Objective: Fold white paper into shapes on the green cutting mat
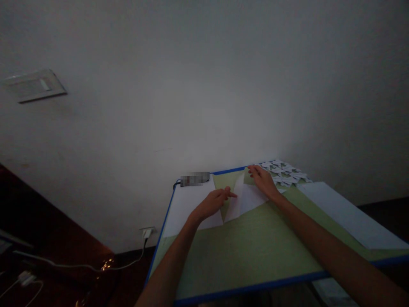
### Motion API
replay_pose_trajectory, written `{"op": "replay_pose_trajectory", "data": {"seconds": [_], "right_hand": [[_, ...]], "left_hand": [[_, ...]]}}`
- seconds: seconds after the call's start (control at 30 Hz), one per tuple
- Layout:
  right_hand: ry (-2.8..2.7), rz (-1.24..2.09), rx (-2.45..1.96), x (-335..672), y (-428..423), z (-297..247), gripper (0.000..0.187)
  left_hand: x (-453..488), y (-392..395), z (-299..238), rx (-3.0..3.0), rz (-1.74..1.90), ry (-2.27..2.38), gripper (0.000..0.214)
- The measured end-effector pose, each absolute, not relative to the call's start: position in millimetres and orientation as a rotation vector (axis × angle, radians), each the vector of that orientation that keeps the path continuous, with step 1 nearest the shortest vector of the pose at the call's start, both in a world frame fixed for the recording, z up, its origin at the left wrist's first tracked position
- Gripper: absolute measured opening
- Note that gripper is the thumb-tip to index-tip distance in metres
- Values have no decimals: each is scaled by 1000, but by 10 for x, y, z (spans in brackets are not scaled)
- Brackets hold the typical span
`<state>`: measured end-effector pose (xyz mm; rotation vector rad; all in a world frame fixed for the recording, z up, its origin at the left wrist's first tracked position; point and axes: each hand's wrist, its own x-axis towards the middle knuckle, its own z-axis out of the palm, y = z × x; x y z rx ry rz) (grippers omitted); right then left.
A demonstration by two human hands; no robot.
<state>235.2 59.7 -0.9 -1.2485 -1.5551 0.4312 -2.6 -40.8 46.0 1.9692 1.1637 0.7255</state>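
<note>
A partly folded sheet of white paper (252, 199) lies on the green tabletop (243, 256), one flap standing up along a crease. At its upper corner, the bent fingers of my right hand (262, 180) close on the raised paper. My left hand (214, 202) is over the left side of the sheet, index finger stretched out and its tip against the flap. The other fingers of that hand are mostly hidden. Under my left wrist is a flat white sheet (185, 209).
Several small folded paper pieces (284, 172) are grouped at the back right. More white paper (345, 217) lies along the right side. A blurred-out dark object (194, 179) sits at the back left corner. Blue edging (255, 291) borders the table; a plugged charger (147, 233) is at the wall.
</note>
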Motion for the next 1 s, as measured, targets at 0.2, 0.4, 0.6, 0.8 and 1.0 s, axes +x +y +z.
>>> {"op": "replay_pose_trajectory", "data": {"seconds": [0.2,0.4,0.6,0.8,1.0], "right_hand": [[-1625,278,-1238,2351,571,7,36],[-1992,146,-1405,2250,520,-200,35],[-2053,284,-1402,2245,534,-261,38],[-1925,619,-1049,2238,546,-123,35],[-1810,854,-921,2149,381,112,36]], "left_hand": [[-41,-392,247,2506,524,1253,24],[-29,-397,223,2535,490,1299,35],[12,-404,210,2444,584,1303,47],[73,-366,201,2141,836,1434,57],[140,-282,168,1557,1007,1252,49]]}}
